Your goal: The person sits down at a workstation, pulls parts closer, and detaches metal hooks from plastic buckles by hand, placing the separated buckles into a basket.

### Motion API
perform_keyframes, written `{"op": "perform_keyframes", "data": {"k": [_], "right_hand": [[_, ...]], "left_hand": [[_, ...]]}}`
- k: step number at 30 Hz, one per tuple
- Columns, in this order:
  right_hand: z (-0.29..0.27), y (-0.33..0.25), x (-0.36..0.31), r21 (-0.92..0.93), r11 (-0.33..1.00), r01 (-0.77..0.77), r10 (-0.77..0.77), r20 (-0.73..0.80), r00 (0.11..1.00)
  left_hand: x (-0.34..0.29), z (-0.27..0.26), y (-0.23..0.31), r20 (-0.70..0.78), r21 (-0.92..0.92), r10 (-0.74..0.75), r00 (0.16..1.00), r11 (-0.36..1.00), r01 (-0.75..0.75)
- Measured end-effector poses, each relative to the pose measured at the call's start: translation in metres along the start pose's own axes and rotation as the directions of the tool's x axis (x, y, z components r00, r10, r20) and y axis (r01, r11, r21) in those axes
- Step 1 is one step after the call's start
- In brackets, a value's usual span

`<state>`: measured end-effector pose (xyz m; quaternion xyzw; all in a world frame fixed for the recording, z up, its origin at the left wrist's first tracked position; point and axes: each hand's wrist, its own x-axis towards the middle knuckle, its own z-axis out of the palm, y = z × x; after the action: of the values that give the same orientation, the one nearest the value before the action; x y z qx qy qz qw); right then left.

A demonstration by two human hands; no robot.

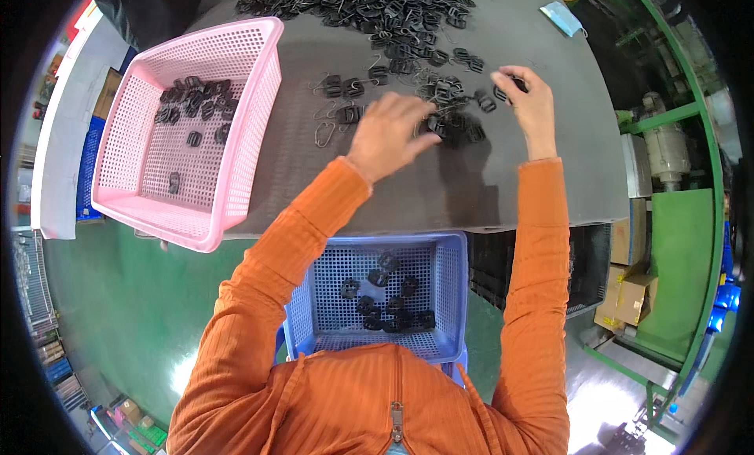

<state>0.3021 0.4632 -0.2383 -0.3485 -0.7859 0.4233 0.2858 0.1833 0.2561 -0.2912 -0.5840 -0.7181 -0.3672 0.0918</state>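
Note:
On the grey-covered table, small black plastic buckles [444,87] lie loosely grouped around my hands, mixed with bent metal wire hooks [323,134]. My left hand [391,135] is over the near side of this group, its fingers stretched and its thumb apart; motion blurs it slightly, and I see nothing held in it. A few buckles lie right beside its fingertips. To the right, my right hand [530,105] pinches a black buckle [500,94] between thumb and fingers, just above the table. The fingers partly cover that buckle.
A large heap of black buckles [377,6] spreads along the far side. A pink basket [177,227] with some buckles stands at the left. Below the table edge, a blue basket [453,298] holds several more. A light-blue face mask [561,19] lies far right, near green metal framing [682,51].

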Motion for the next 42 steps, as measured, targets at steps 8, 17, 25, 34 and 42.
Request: {"op": "perform_keyframes", "data": {"k": [8, 17, 25, 34, 42], "right_hand": [[-0.014, 0.06, 0.001, -0.373, 0.926, -0.056, 0.102, 0.105, 0.989], [0.017, 0.022, -0.021, -0.408, 0.893, 0.188, -0.083, 0.262, 0.962], [-0.024, 0.059, -0.016, -0.307, 0.952, 0.011, 0.012, 0.072, 0.997], [-0.017, 0.069, -0.023, -0.528, 0.849, 0.03, -0.01, 0.041, 0.999], [-0.018, 0.04, -0.044, -0.211, 0.97, 0.121, -0.072, 0.226, 0.971]], "left_hand": [[0.021, 0.006, -0.03, 0.037, -0.152, -0.226, 0.973, 0.961, 0.229], [0.044, -0.048, -0.05, 0.38, -0.543, -0.372, 0.847, 0.652, 0.53], [0.038, -0.058, -0.05, 0.555, -0.744, -0.403, 0.728, 0.152, 0.651], [0.003, 0.035, 0.035, 0.178, -0.003, -0.154, 0.972, 0.988, 0.157], [-0.012, -0.02, 0.045, 0.382, -0.282, -0.301, 0.874, 0.862, 0.421]]}}
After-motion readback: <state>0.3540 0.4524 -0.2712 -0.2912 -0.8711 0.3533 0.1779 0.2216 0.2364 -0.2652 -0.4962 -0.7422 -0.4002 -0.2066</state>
